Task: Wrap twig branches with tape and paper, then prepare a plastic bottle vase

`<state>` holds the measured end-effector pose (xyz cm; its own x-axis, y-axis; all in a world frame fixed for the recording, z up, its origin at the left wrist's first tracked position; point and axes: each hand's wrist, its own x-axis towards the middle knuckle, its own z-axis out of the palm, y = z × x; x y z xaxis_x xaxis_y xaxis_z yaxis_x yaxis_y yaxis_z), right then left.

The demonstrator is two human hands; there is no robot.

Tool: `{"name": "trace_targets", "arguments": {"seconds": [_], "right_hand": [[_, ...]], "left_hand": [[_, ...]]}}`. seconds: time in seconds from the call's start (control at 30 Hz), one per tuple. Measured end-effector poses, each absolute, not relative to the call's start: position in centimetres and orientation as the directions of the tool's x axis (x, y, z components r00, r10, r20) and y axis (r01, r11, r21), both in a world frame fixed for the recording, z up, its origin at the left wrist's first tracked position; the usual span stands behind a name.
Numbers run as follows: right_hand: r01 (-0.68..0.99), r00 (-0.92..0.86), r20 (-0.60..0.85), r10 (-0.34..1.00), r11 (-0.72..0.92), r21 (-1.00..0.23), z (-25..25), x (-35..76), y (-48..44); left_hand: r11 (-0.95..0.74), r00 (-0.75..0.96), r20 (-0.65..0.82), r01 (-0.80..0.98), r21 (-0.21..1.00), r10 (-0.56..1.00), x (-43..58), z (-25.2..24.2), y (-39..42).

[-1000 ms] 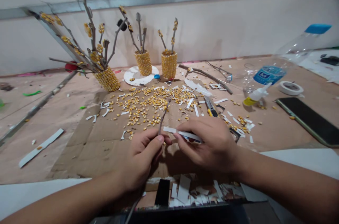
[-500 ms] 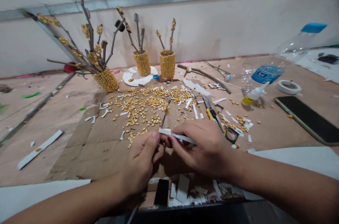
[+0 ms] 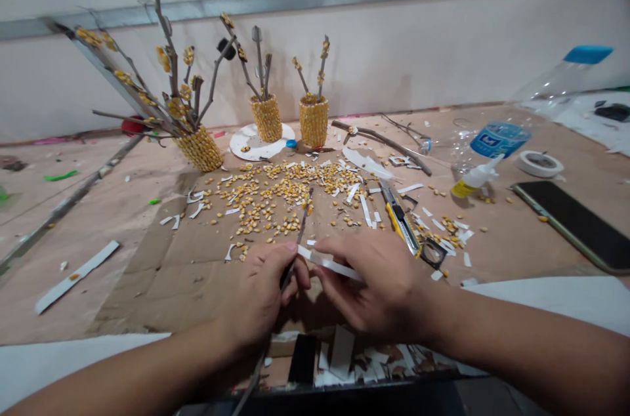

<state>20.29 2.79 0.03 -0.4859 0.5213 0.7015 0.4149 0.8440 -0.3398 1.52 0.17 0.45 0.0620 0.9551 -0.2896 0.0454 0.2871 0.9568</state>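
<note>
We are pinching a thin twig (image 3: 304, 222) with our left hand (image 3: 266, 279) and clamping a white strip (image 3: 340, 268) in our right hand (image 3: 377, 278), its end meeting the twig by the left thumb. We are holding both above the cardboard (image 3: 152, 278), near scattered corn kernels (image 3: 288, 191).

I see rough, matt wood in the twig (image 3: 302, 226) between the left fingers (image 3: 284, 254), smooth paper in the strip (image 3: 337, 266) between the right fingers (image 3: 335, 245); beneath them, dull cardboard (image 3: 157, 271), and farther right a glossy, clear plastic bottle (image 3: 501, 140).
</note>
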Motion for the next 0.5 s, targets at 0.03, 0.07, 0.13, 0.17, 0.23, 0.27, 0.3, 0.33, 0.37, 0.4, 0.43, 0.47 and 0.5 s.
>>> {"name": "trace_targets", "arguments": {"seconds": [0.03,0.07,0.13,0.17,0.23,0.27,0.3,0.33,0.37,0.4,0.43,0.47,0.5], "right_hand": [[0.414,-0.497,0.698,0.516,0.848,-0.331,0.06,20.30,2.74],[0.415,-0.506,0.692,0.515,0.849,-0.328,0.07,20.31,2.70],[0.420,-0.518,0.674,0.526,0.843,-0.335,0.06,20.31,2.63],[0.423,-0.520,0.667,0.534,0.839,-0.342,0.04,20.30,2.62],[0.428,-0.519,0.660,0.544,0.833,-0.350,0.02,20.29,2.59],[0.430,-0.521,0.654,0.549,0.831,-0.354,0.03,20.28,2.59],[0.429,-0.523,0.651,0.551,0.830,-0.358,0.05,20.27,2.59],[0.426,-0.527,0.646,0.552,0.829,-0.361,0.09,20.25,2.59],[0.424,-0.530,0.643,0.553,0.829,-0.365,0.12,20.24,2.60],[0.419,-0.532,0.640,0.554,0.830,-0.368,0.16,20.22,2.61],[0.415,-0.536,0.638,0.553,0.831,-0.371,0.18,20.21,2.61],[0.411,-0.539,0.636,0.552,0.832,-0.372,0.19,20.20,2.62],[0.407,-0.543,0.637,0.547,0.835,-0.371,0.18,20.19,2.62]], "left_hand": [[0.278,0.063,-0.280,0.047,0.960,0.958,1.46,0.44,0.23],[0.266,0.062,-0.268,0.037,0.963,0.961,1.40,0.42,0.30],[0.249,0.055,-0.248,-0.021,0.968,0.967,1.25,0.28,0.43],[0.247,0.055,-0.243,-0.065,0.967,0.968,1.18,0.18,0.47],[0.244,0.053,-0.238,-0.159,0.957,0.970,1.09,-0.03,0.49],[0.242,0.050,-0.237,-0.197,0.950,0.970,1.07,-0.10,0.48],[0.240,0.051,-0.235,-0.224,0.945,0.971,1.08,-0.12,0.44],[0.236,0.053,-0.230,-0.242,0.941,0.972,1.09,-0.10,0.39],[0.232,0.060,-0.224,-0.247,0.941,0.973,1.12,-0.05,0.32],[0.225,0.066,-0.215,-0.245,0.943,0.974,1.14,0.03,0.24],[0.214,0.072,-0.203,-0.241,0.947,0.977,1.16,0.11,0.15],[0.199,0.074,-0.187,-0.233,0.952,0.980,1.16,0.16,0.05],[0.185,0.077,-0.172,-0.220,0.958,0.982,1.13,0.17,-0.05]]}}
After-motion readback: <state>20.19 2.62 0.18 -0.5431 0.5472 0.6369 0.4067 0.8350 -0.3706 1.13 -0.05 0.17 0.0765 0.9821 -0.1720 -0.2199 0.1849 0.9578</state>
